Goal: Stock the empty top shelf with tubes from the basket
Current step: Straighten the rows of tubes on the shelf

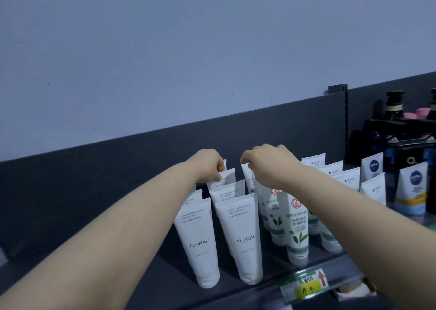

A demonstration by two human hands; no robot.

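Hands meet at the centre of the frame, with both bare forearms entering from the lower corners. The left hand (207, 168) has its fingers curled down and pinches the flat crimped top of a white plastic tube with grey lettering (227, 176), the rearmost visible in its row. The right hand (271, 166), just beside it, curls its fingertips onto the crimped top of a second white tube (247, 178) at the back of the neighbouring row; its thumb is hidden. Both gripped tubes stand cap-down on the dark grey top shelf (141, 274), which crosses the lower half of the frame.

Below the left hand, two rows of white tubes marked FLORAL (198, 239) stand cap-down, one behind another. At lower centre, under the right forearm, stand white tubes with green leaf prints (297, 229). Further right are white tubes with small blue labels (349, 180), then white tubes with a round dark blue logo (372, 168) near the right edge.

A yellow-and-green price label with a red arrow (304, 286) sits on the shelf's front rail at lower right. Dark pump bottles (394, 107) stand at upper right. A pale blue-grey wall (165, 50) fills the upper half.
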